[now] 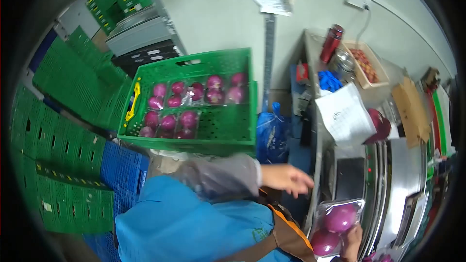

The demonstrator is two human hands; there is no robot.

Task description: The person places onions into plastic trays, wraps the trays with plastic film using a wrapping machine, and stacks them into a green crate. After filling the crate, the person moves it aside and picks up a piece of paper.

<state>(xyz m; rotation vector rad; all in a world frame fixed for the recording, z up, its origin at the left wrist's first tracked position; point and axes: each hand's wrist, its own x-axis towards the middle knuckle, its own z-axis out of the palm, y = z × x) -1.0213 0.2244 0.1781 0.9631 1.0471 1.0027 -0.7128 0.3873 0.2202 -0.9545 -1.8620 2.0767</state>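
Observation:
My right hand (354, 242) grips the edge of a clear plastic pack of red onions (324, 230) at the lower right, with two purple onions inside. My left hand (289, 178) stretches across my body toward that pack, its slightly blurred fingers apart and nothing in them. A clear sleeve cover lies over my left forearm. Behind my left arm is a green crate (223, 133), where several packs of red onions (187, 119) sit in two rows.
To the right runs a metal bench with a wrapping machine (352, 177), a paper sheet (345, 114), a red flask (332, 42) and a tray of small bulbs (365, 65). Green crates (73, 204) are stacked on the left. A blue bag (273, 136) stands beside the bench.

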